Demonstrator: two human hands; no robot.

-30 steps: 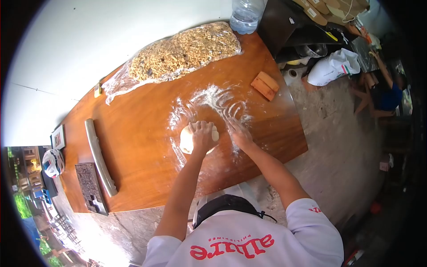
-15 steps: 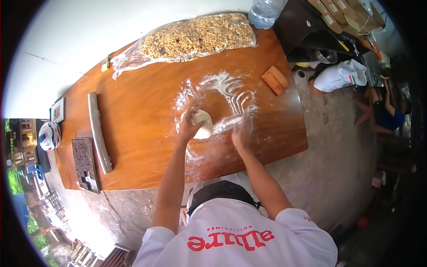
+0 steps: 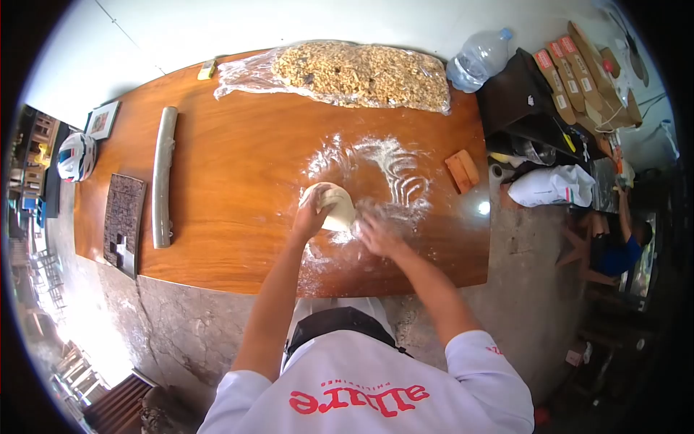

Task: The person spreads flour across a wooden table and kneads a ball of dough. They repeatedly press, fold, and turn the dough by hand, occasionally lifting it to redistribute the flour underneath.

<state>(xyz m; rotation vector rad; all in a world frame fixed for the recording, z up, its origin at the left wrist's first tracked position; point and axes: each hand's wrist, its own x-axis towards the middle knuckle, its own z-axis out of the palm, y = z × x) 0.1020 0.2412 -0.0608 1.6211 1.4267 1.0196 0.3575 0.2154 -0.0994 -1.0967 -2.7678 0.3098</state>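
A pale round lump of dough (image 3: pixel 340 211) rests on the floured wooden table (image 3: pixel 238 188). My left hand (image 3: pixel 309 220) grips its left side, fingers curled over the top. Just to the right of the dough is my right hand (image 3: pixel 377 234), slightly smeared by motion, with fingers outstretched low over the tabletop and holding nothing. White flour (image 3: pixel 394 163) is spread in an uneven patch beyond both hands, with finger streaks through it.
Along the back edge lies a clear plastic bag of brown crumbly pieces (image 3: pixel 369 72), with a large water bottle (image 3: pixel 477 64) beside it. An orange-brown block (image 3: pixel 463 171) sits near the right edge. A long grey tube (image 3: pixel 164 181) and a dark panel (image 3: pixel 124 220) lie left. A person (image 3: pixel 614 249) is far right.
My right hand has moved left from the flour streaks to beside the dough. My left hand stays on the dough. The camera view has turned and shifted.
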